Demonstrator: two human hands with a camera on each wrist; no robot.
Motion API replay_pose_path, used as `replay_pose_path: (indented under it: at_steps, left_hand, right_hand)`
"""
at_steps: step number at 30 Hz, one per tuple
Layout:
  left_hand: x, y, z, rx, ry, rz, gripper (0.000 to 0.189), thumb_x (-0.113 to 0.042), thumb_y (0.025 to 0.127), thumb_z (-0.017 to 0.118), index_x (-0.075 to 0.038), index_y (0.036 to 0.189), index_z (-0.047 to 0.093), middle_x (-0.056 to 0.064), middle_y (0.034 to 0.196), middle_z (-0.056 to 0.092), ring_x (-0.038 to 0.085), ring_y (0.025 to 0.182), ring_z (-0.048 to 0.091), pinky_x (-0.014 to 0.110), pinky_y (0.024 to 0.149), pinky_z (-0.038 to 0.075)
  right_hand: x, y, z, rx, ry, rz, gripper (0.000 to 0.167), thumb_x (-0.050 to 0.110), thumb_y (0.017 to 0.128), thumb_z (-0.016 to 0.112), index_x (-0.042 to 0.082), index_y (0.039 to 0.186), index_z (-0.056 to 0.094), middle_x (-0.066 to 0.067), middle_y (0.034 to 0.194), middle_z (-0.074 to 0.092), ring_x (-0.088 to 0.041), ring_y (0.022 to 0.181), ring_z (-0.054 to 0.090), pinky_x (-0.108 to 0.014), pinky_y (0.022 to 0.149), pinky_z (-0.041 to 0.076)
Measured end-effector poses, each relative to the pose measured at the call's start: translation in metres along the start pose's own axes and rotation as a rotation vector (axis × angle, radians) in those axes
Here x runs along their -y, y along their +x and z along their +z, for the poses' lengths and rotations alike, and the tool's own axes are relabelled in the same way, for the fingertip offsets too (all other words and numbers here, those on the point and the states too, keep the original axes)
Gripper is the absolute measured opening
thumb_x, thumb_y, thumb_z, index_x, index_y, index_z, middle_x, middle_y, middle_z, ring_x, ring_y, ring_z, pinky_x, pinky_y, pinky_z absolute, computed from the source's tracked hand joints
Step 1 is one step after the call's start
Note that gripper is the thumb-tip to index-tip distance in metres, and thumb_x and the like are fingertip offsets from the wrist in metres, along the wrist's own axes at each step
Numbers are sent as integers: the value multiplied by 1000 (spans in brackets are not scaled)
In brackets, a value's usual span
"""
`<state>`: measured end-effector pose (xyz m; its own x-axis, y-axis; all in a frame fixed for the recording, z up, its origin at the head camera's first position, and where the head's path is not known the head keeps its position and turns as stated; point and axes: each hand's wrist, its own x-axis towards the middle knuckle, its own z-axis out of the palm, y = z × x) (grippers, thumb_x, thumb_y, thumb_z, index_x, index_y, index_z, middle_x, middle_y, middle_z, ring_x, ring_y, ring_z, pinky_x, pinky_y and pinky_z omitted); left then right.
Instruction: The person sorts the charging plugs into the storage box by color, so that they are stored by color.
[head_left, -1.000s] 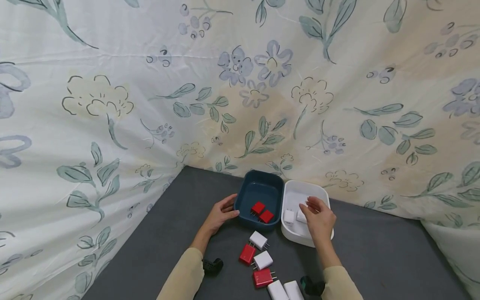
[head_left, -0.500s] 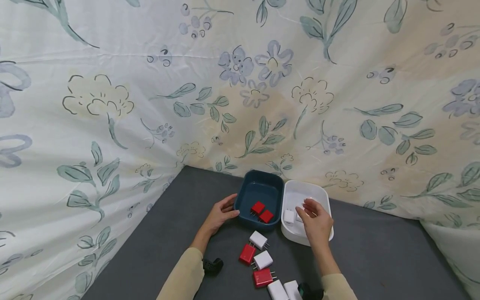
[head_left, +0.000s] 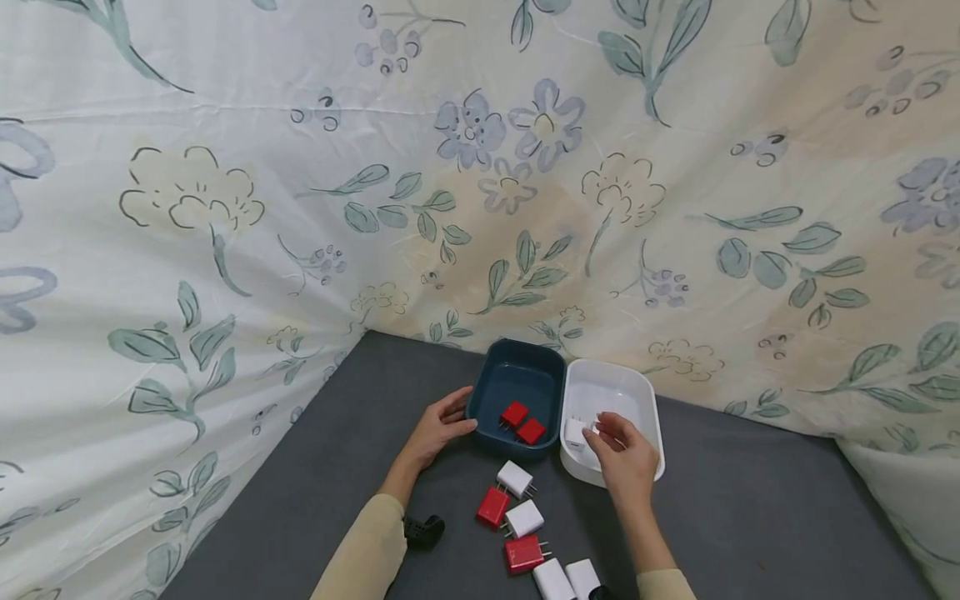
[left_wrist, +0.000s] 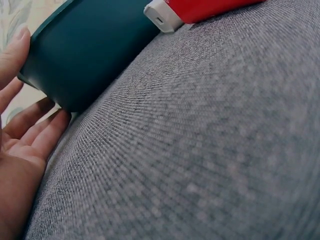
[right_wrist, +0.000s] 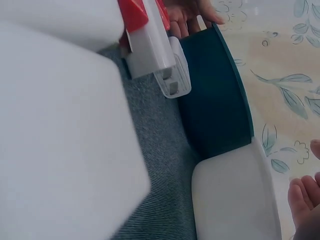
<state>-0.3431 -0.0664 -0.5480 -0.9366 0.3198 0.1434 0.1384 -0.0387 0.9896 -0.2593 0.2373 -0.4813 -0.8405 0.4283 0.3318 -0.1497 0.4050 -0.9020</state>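
My left hand [head_left: 435, 429] rests against the near left corner of the dark blue bin [head_left: 525, 375]; in the left wrist view the thumb touches near its rim and the extended fingers lie low on its outer wall. Two red charger plugs [head_left: 522, 423] lie inside this bin. My right hand [head_left: 628, 462] hovers over the near part of the white bin [head_left: 630, 396], fingers loosely bent. A gap shows between thumb and fingers in the right wrist view. Beside the fingertips a white charger plug [head_left: 575, 433] sits in the bin; the hand partly hides the bin's floor.
Nearer me on the dark grey cloth lie several charger plugs, among them a white plug [head_left: 515, 478], a red plug [head_left: 492, 507] and another red plug [head_left: 523, 553]. The bins stand side by side. A floral curtain [head_left: 510, 275] hangs behind them.
My right hand has shifted left and nearer to me over the white bin. My left hand keeps its place at the blue bin, and the plugs on the cloth have not moved.
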Motion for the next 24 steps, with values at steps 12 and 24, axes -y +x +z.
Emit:
replay_pose_path:
  at_steps: [12,24]
  left_hand:
    - [-1,0,-1,-15,28,-4,65,-18,89,72,-18,147,43,16,148,47,34,131,50,42,100,50]
    - [-1,-1,0,-13,23,-14,65,-18,89,72,-18,147,44,15,148,47,34,131,50,41,99,51]
  right_hand:
    - [-3,-12,-6,2,55,7,36,9,76,84,3,108,71,-17,106,72,-6,86,69,-7,77,50]
    - [-6,-21,-10,27,47,16,39,11,75,84,3,111,70,-17,111,71,-13,93,69,-7,78,50]
